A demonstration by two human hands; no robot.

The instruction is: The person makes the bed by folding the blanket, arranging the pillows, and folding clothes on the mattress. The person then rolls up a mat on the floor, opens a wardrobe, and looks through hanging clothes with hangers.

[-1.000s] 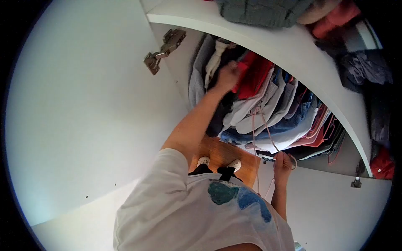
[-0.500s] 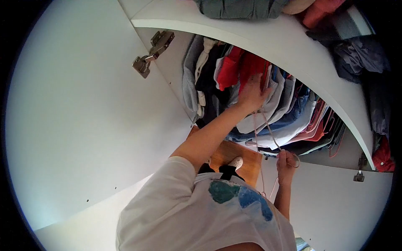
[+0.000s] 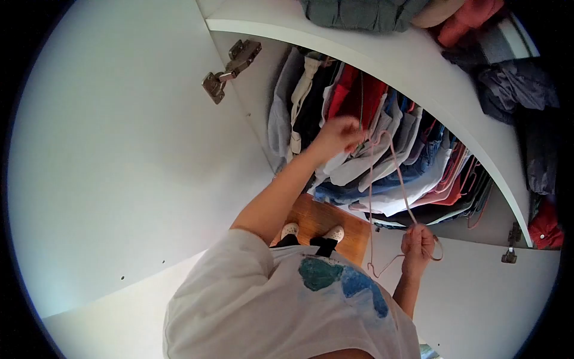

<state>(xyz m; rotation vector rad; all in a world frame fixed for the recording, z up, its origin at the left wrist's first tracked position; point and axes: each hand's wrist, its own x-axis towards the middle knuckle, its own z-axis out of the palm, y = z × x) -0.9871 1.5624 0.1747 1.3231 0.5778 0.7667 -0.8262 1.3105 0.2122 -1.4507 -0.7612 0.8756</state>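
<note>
My right hand (image 3: 417, 246) is closed around a thin pink clothes hanger (image 3: 402, 179), held in front of the hanging clothes. The hanger's long sides run up toward my left hand, and a curved loop sticks out beside my right fingers. Whether it is one hanger or more I cannot tell. My left hand (image 3: 342, 136) has its fingers curled, slightly blurred, just below a red garment (image 3: 369, 99) and close to the hanger's upper end. What lies between those fingers is hidden. Grey and white garments (image 3: 382, 155) hang right beside it.
A curved white shelf (image 3: 359, 51) overhangs the clothes, with folded garments (image 3: 365, 13) on top. An open white door (image 3: 119, 167) on a metal hinge (image 3: 230, 70) fills the left. More pink hangers (image 3: 457, 167) hang at the right. Below is wooden floor (image 3: 353, 239).
My left hand has drawn back from the red garment, moving left, with its fingers now curled. My right hand has lowered slightly with the pink hanger, whose upper end shows more clearly.
</note>
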